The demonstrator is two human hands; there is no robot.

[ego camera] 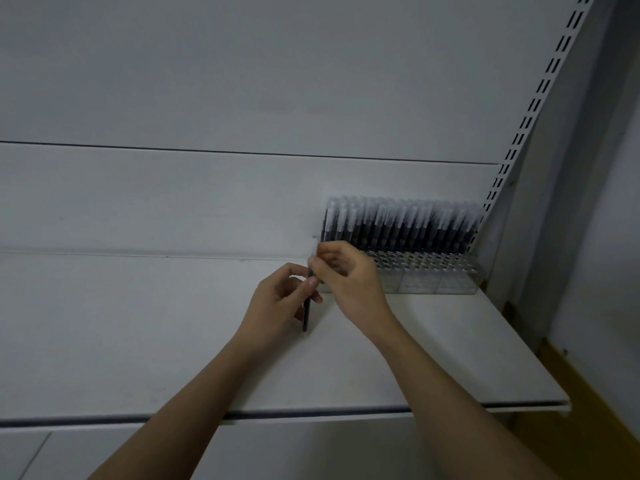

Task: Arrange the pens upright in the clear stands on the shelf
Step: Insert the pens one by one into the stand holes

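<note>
The left hand (277,301) and the right hand (341,271) meet over the white shelf (138,323) — both pinch one dark pen (306,311), which stands almost upright. The left fingers curl around its middle; the right fingertips hold its pale upper end. Just to the right, at the far right corner of the shelf, sit the clear stands (433,277) — their back rows are full of upright pens (398,225), their near holes are free
</note>
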